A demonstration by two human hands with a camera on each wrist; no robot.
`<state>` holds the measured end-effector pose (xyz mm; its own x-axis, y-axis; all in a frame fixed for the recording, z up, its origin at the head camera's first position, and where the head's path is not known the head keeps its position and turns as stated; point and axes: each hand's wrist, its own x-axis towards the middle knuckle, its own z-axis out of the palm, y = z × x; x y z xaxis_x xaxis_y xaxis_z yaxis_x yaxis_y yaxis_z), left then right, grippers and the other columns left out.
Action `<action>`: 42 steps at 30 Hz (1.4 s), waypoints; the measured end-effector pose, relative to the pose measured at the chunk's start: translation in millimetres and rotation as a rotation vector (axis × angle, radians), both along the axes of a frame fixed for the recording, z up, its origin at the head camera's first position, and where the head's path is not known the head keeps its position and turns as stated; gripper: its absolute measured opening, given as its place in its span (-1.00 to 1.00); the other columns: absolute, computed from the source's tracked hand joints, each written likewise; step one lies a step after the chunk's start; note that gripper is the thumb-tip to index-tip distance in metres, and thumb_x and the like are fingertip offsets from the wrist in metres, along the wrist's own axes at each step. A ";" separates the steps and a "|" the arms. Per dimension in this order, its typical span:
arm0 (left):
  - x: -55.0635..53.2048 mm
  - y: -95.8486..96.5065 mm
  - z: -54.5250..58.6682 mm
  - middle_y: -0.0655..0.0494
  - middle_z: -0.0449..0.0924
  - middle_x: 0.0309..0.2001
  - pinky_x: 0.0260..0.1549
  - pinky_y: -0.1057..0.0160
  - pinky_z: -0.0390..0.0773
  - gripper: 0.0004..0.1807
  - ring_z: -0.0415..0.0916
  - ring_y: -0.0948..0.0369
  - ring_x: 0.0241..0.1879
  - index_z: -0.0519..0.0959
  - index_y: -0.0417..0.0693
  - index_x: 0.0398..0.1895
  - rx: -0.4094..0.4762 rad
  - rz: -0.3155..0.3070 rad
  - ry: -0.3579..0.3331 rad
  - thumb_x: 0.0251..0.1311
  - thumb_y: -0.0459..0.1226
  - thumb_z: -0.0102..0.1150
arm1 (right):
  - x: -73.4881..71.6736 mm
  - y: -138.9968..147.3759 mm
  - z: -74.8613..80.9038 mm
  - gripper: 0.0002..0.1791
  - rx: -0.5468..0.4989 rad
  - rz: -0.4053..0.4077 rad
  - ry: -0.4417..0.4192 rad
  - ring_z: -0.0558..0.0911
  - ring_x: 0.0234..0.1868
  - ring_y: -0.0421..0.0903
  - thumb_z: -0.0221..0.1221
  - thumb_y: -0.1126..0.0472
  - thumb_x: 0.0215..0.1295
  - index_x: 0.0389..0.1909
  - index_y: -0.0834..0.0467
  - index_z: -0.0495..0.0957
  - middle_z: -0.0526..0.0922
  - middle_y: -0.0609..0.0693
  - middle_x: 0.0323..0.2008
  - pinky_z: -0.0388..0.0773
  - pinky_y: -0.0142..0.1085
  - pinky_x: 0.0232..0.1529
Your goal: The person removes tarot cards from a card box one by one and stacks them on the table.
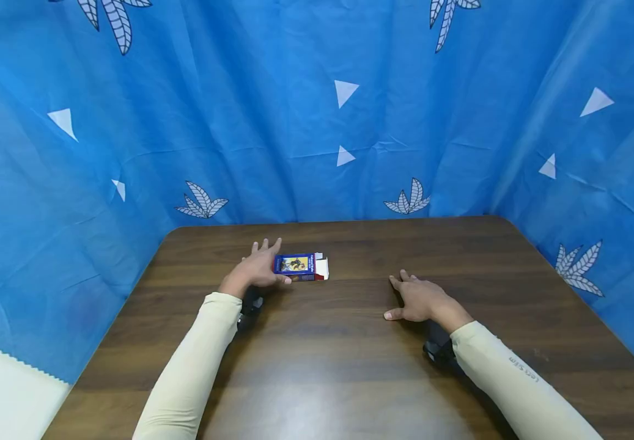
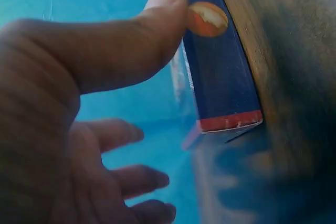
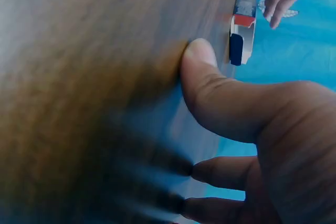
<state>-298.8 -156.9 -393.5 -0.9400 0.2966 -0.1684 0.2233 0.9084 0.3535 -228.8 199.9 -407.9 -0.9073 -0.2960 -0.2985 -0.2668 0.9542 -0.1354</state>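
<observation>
A small blue cardboard box (image 1: 294, 264) with a yellow picture panel lies flat toward the back of the table. Its right end gapes, with white flaps (image 1: 321, 267) sticking out; the right wrist view also shows this open end. My left hand (image 1: 261, 266) is at the box's left end, fingers spread and thumb along the near side. In the left wrist view the thumb (image 2: 163, 19) overlaps the box's blue side, and the other fingers are apart from it. My right hand (image 1: 418, 299) is low over the table, right of the box, with fingers extended and nothing held.
The brown wooden table (image 1: 317, 354) has rounded far corners. A blue curtain (image 1: 272, 122) with white triangles and leaf prints hangs behind it and along both sides. A white scalloped-edged surface (image 1: 3, 391) shows at the lower left.
</observation>
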 end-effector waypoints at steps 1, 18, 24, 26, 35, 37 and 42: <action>-2.7 -2.4 -3.0 -0.25 -0.21 0.44 0.20 -0.34 -0.02 0.12 -0.29 -0.26 0.40 -0.17 0.03 0.46 0.023 -0.013 -0.004 -0.07 0.09 0.30 | 0.5 -0.8 -0.6 0.03 0.003 0.007 0.014 0.09 0.36 0.30 0.11 -0.36 0.04 0.39 0.18 0.04 -0.03 0.33 0.39 0.14 0.20 0.22; -23.6 -22.6 26.3 -0.03 0.40 0.14 0.02 0.06 0.43 -0.17 0.38 0.06 0.03 0.23 0.00 0.31 0.255 -0.118 -0.007 -0.01 0.10 0.26 | 1.1 -5.2 -0.4 -0.01 0.066 0.014 0.007 0.11 0.33 0.35 0.10 -0.30 0.10 0.39 0.23 0.02 -0.05 0.36 0.38 0.23 0.17 0.18; -12.3 -19.1 61.0 0.04 0.36 0.11 -0.02 0.07 0.44 -0.28 0.33 0.07 0.03 0.31 0.17 0.26 0.301 -0.175 0.015 0.02 0.20 0.16 | 3.1 -4.4 -0.2 -0.06 0.059 0.035 -0.020 0.02 0.36 0.33 0.01 -0.28 0.18 0.41 0.19 -0.06 -0.13 0.35 0.40 0.21 0.16 0.19; -7.8 -16.9 66.9 0.05 0.34 0.13 -0.01 0.06 0.43 -0.26 0.31 0.07 0.05 0.31 0.20 0.25 0.298 -0.190 0.021 -0.01 0.22 0.16 | 2.5 -4.9 2.6 -0.09 0.056 0.058 -0.015 0.07 0.36 0.32 -0.01 -0.27 0.21 0.41 0.18 -0.03 -0.08 0.35 0.39 0.22 0.15 0.19; 8.1 -19.5 80.7 0.05 0.32 0.15 0.01 0.05 0.44 -0.24 0.31 0.08 0.05 0.30 0.16 0.24 0.231 -0.201 0.083 -0.03 0.24 0.17 | -23.0 -67.1 53.2 -0.62 -0.849 0.005 0.159 0.62 -0.46 -0.07 0.05 -0.09 0.29 -0.01 0.04 0.56 0.69 -0.02 -0.26 0.55 -0.22 -0.42; 9.1 -20.4 82.3 0.06 0.34 0.13 -0.01 0.06 0.44 -0.25 0.33 0.08 0.04 0.30 0.16 0.23 0.233 -0.205 0.091 -0.02 0.23 0.16 | -24.2 -86.3 67.2 -0.67 -0.966 -0.002 0.175 0.56 -0.54 -0.02 0.06 -0.04 0.30 -0.12 0.08 0.60 0.68 -0.01 -0.40 0.50 -0.24 -0.52; 12.8 -19.7 85.9 0.07 0.34 0.11 -0.01 0.06 0.47 -0.26 0.33 0.08 0.04 0.29 0.14 0.23 0.264 -0.211 0.085 -0.01 0.20 0.18 | -31.8 -113.9 73.4 -0.77 -1.006 -0.111 0.159 0.43 -0.61 -0.02 0.09 0.08 0.29 -0.30 0.15 0.61 0.53 0.01 -0.57 0.32 -0.34 -0.64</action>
